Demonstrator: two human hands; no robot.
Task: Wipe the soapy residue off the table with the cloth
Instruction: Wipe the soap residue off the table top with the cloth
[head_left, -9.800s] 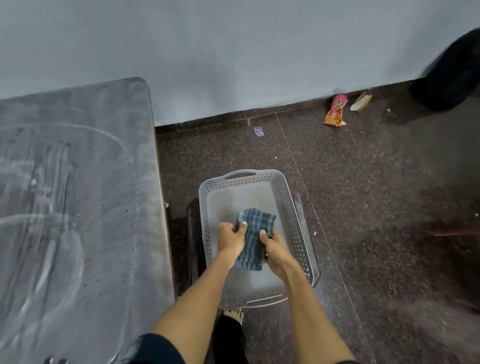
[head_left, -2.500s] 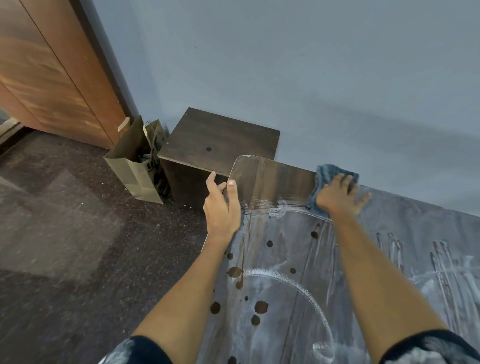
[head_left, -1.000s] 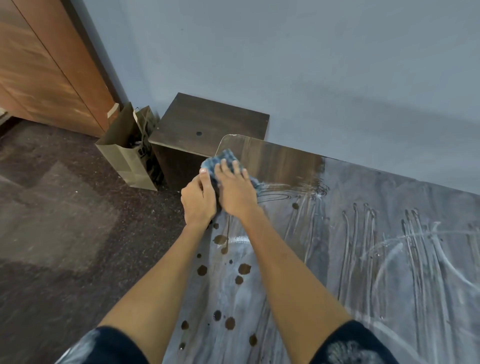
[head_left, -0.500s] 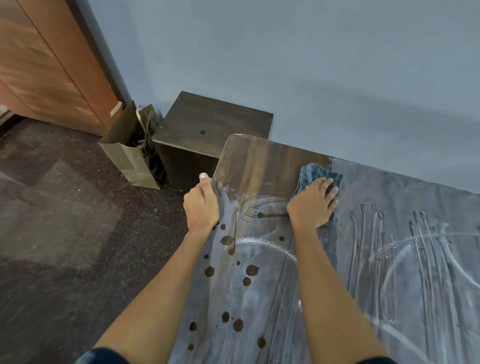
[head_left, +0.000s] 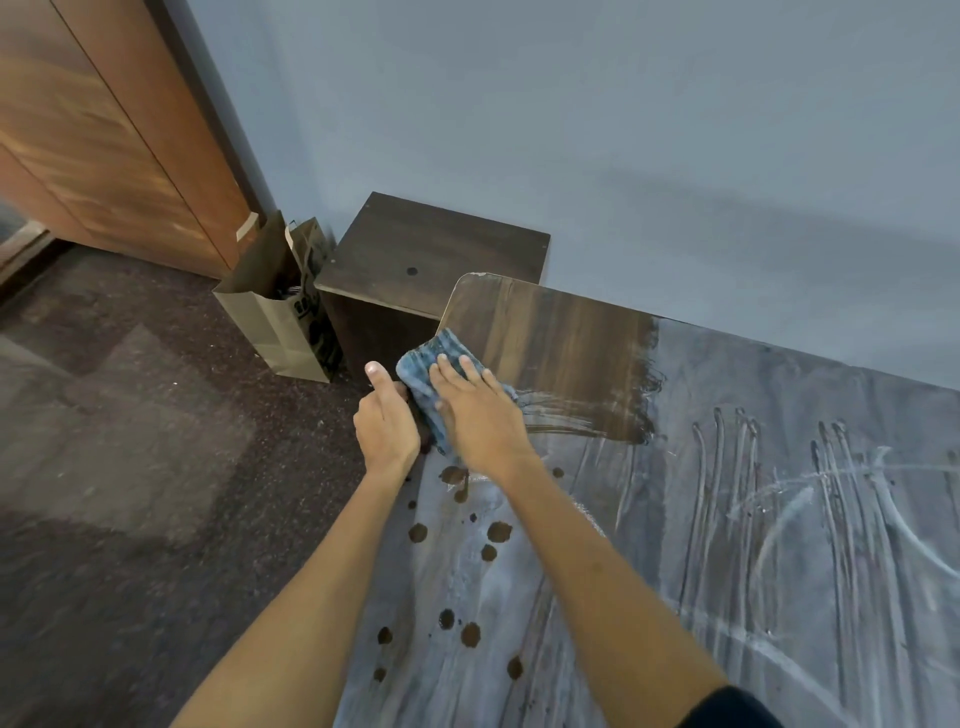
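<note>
A dark wooden table (head_left: 561, 332) runs from its far left corner toward the right, coated in whitish soapy residue (head_left: 779, 519) except for a wiped strip near the corner. The blue checked cloth (head_left: 426, 364) lies at the table's left edge. My right hand (head_left: 475, 410) presses flat on the cloth with straight fingers. My left hand (head_left: 387, 415) sits at the table's left edge beside the cloth, thumb up, fingers curled over the edge. Dark round spots dot the film near my forearms.
A low dark wooden cabinet (head_left: 431, 254) stands against the blue wall just past the table's corner. A brown paper bag (head_left: 270, 306) stands on the speckled floor left of it. A wooden door (head_left: 104, 135) fills the far left.
My right hand has slid the cloth leftward from the middle of the wiped strip to the table's left edge, leaving a wider clean band. My left hand stays at the edge.
</note>
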